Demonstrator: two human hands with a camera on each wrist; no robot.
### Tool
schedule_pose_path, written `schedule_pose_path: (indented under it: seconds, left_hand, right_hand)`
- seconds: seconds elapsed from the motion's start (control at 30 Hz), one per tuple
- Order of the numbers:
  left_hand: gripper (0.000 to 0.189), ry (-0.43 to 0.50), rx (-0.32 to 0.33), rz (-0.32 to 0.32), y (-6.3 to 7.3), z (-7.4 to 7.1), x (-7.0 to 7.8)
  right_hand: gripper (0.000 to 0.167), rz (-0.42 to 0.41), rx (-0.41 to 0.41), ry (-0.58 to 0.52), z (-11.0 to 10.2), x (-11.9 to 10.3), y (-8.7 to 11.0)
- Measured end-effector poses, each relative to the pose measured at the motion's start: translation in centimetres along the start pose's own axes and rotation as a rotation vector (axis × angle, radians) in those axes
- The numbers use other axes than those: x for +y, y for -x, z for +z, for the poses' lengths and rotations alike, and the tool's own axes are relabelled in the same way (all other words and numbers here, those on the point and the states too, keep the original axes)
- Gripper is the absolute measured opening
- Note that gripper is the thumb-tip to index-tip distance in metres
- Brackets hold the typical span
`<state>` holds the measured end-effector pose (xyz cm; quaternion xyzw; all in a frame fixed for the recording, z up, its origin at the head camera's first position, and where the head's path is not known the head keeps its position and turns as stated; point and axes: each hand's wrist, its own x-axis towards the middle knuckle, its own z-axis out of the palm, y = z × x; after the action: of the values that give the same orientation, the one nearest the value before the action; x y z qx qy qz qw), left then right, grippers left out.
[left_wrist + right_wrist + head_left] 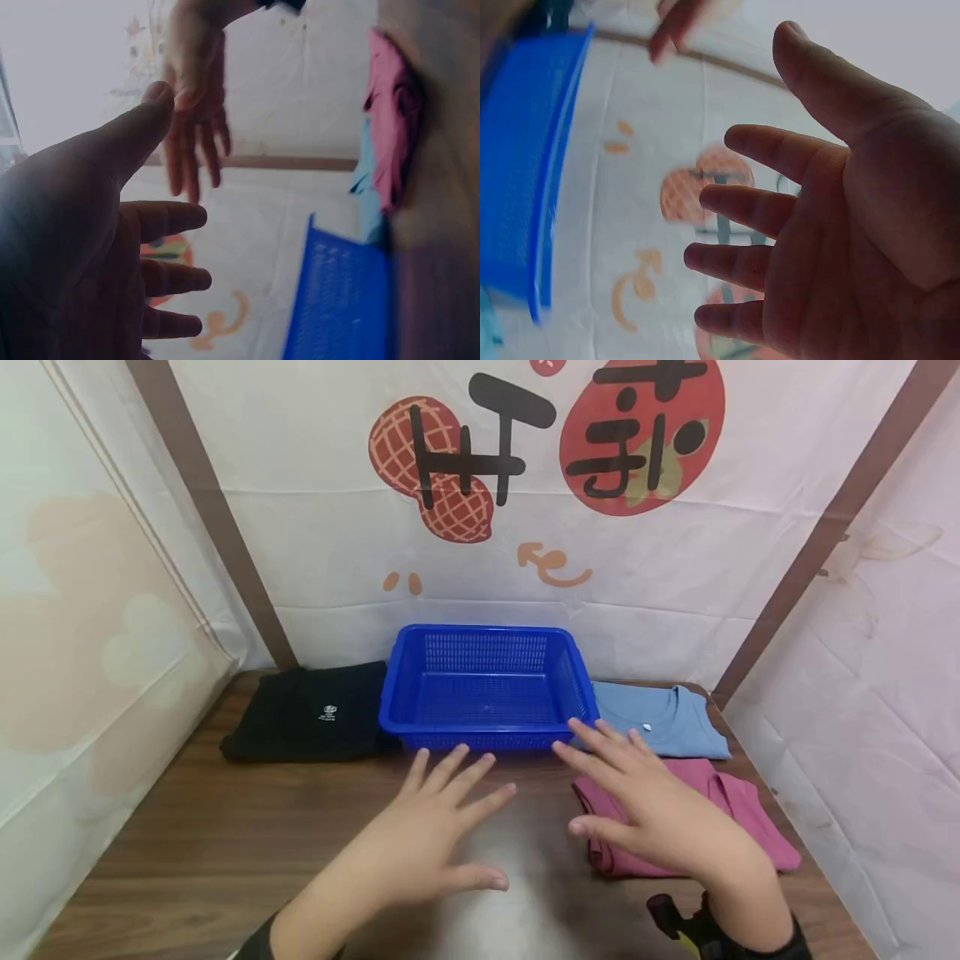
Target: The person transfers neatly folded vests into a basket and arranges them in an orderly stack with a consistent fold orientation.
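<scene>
Both hands hover over the wooden table with fingers spread, holding nothing. My left hand (427, 835) is in front of the blue plastic basket (480, 714), its palm bare in the left wrist view. To the right, my right hand (645, 802) overlaps the folded pink garment (750, 818) in the head view, its fingertips near the basket's front right corner. Behind the pink one lies a folded light blue shirt (667, 718), beside the basket. A folded black shirt (300, 718) with a small white print lies left of the basket. Nothing shows inside the basket.
The wooden table (195, 835) is enclosed by white printed cloth (322, 552) at the back and both sides. Brown strips run up the cloth at the back corners. A dark strap with a device (697, 927) is on the right wrist.
</scene>
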<state>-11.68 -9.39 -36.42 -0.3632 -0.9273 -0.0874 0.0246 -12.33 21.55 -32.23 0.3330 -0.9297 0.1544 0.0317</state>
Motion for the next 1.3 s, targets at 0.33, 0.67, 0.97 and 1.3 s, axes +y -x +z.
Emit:
schedule_pose_path:
  seconds: [0.33,0.67,0.97,1.3]
  left_hand:
    - [0.083,0.050,-0.109,0.183,-2.1,4.8,2.3]
    - [0.083,-0.028,-0.146,0.279,-7.4,7.1,4.2]
    - [0.073,-0.128,-0.166,0.326,-12.9,9.2,5.9]
    - [0.057,-0.179,-0.171,0.361,-15.9,11.8,6.7]
  right_hand:
    - [0.072,0.281,0.095,-0.077,-4.3,7.4,3.7]
    - [0.075,0.643,-0.058,-0.065,-4.7,15.1,7.0]
    - [0.067,0.725,-0.127,-0.109,-2.2,19.9,7.8]
    - [0.074,0.849,-0.231,-0.219,0.7,22.7,7.7]
